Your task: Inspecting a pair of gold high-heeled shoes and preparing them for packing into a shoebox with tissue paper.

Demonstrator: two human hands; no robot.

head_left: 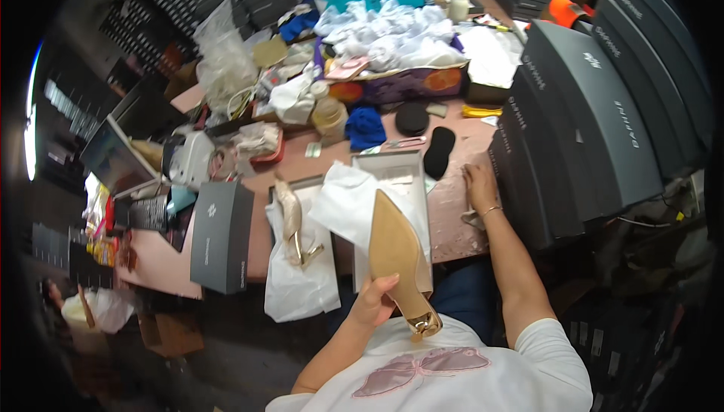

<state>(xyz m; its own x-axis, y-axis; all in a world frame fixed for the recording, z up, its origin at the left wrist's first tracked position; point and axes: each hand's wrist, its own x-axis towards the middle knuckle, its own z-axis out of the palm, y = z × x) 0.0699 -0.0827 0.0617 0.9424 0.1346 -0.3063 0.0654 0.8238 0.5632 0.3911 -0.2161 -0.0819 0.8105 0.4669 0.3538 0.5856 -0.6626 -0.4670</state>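
Note:
My left hand (pixel 375 302) is closed round a pointed high-heeled shoe (pixel 394 250), thumb across its tan sole. The sole faces up and the toe points away from me; its gold heel (pixel 424 324) is nearest my body. Beneath the shoe is an open shoe box (pixel 424 219) with white tissue paper (pixel 343 197) spilling over its left side. To the left, the matching heeled shoe (pixel 290 219) rests on more white paper (pixel 305 295). On the right, my right hand (pixel 481 188) rests on the pink table, fingers slightly bent and apart, beside stacked dark boxes. A small greyish cloth (pixel 473 219) lies by its wrist.
Tall stacks of dark grey shoe boxes (pixel 581 133) wall in the right side. A closed grey box (pixel 222 238) stands at left. Behind are a purple carton (pixel 400 85) of crumpled white paper, a blue cloth (pixel 366 127), a black round tin (pixel 412 119) and a jar (pixel 329 118).

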